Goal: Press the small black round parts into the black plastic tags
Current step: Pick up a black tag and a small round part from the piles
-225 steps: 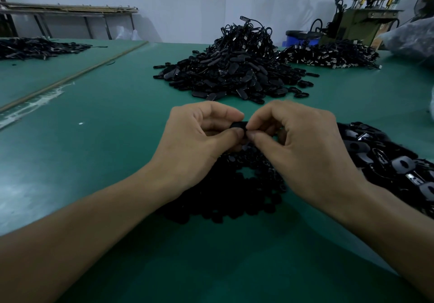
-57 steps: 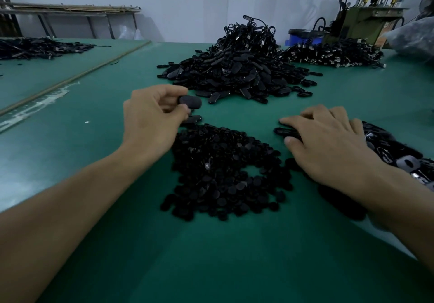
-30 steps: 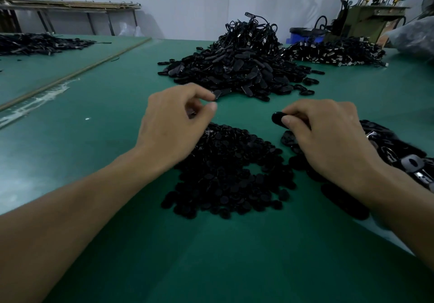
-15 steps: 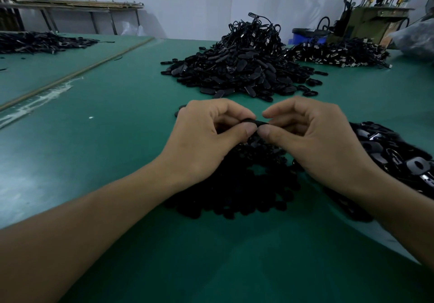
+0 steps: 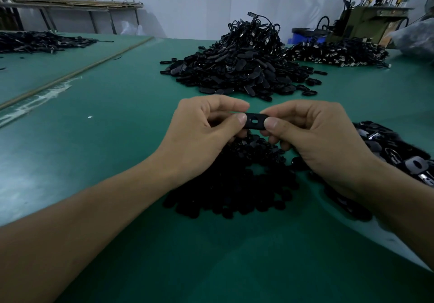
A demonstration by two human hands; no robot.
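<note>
The black plastic tag (image 5: pixel 255 121) is held level above the green worktop (image 5: pixel 94 138), between the 2 hands, which are brought together and both clamped on it. The left hand (image 5: pixel 202 136) pinches the tag's left end between thumb and curled fingers. The right hand (image 5: pixel 314 138) pinches the right end the same way. The thumbs cover both ends, so only the middle shows, with 1 small oblong opening. Whether a round part is seated in the tag cannot be told.

The heap of small black round parts (image 5: pixel 234 185) lies on the worktop directly below the hands and is partly hidden by them. Just to its right, a second heap of tags (image 5: pixel 399 159) is cut off by the right forearm and the frame edge.

Well behind, a large heap of corded tags (image 5: pixel 242 67) stands at centre. Beside it to the right lies a heap with bright metal ends (image 5: pixel 335 52). A blue bin (image 5: pixel 305 36) is half hidden behind these heaps. The machine (image 5: pixel 368 18) is cut off at the top edge.
</note>
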